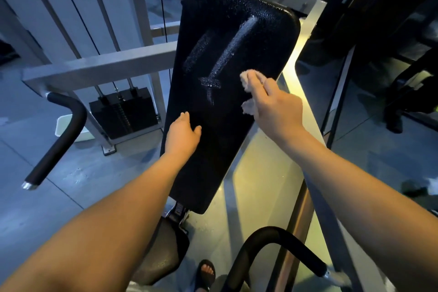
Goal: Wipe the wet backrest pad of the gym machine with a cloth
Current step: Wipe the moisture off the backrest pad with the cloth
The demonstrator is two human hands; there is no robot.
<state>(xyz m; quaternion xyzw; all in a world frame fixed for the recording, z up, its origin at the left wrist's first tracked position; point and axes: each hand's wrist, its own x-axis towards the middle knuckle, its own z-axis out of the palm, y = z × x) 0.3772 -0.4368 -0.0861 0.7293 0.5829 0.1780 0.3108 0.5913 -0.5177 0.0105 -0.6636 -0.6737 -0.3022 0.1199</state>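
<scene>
the right hand is holding a bunched pale cloth, fingers curled round it, and is pressing it against the right side of the black backrest pad, about halfway up. the left hand is gripping the pad's left edge lower down, thumb lying on the face, seemingly steadying it. the pad is standing tilted on the machine's grey frame, with the weight stack behind it to the left.

as for progress, the job is looking barely begun or partly done: two long wet streaks are shining on the upper middle of the pad, with droplets glinting across the top. the lower half is looking dull and dark, perhaps dry, though the dim light is making that hard to judge. the streaks and the top are what is left.
</scene>
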